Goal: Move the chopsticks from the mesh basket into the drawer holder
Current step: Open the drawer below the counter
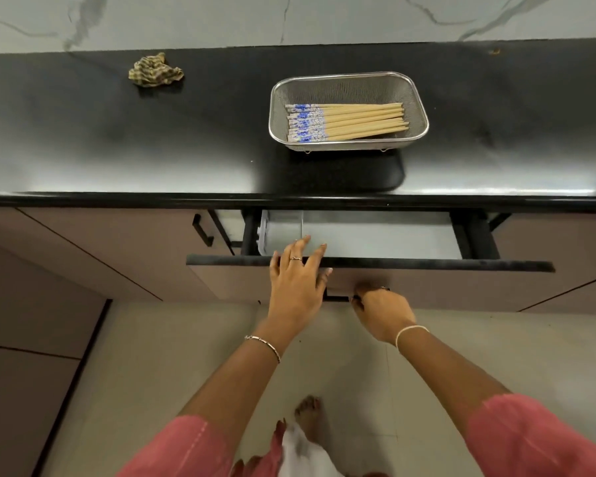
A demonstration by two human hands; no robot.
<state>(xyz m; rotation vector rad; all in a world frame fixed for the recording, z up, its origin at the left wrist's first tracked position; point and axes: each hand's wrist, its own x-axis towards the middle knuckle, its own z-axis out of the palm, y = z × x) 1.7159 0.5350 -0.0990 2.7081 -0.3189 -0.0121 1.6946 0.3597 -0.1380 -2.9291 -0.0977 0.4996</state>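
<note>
Pink sleeves [186, 449] cover my upper arms at the bottom of the view, and between them one bare foot [308, 418] stands on the pale tiled floor [186, 339].

My left hand [296, 280], with a ring on one finger and a thin bracelet at the wrist, lies across the top edge of the drawer front [444, 284]. Its fingers are straight and a little spread, and their tips reach over the edge above the inside of the drawer. It grips nothing.

My right hand [381, 309], with a pale band at the wrist, is just beside it and lower, its fingers curled round the dark handle [336, 299] on the face of the drawer front.

The drawer stands partly open under the counter's lip. Inside, at the left end, sits the pale grey holder [279, 232], with an upright divider along its right side; I see no chopsticks in it.

Above that, the black counter [152, 139] runs the full width of the view. The mesh basket [358, 89] stands on it, well back from the front edge and a little right of my hands. The chopsticks [351, 120] lie flat inside it in one bundle, side by side, their blue-and-white patterned ends to the left and their plain wooden tips to the right.

Far off to the left, near the back of the counter, lies a crumpled checked cloth [155, 70]. Behind it rises a pale marbled wall.
</note>
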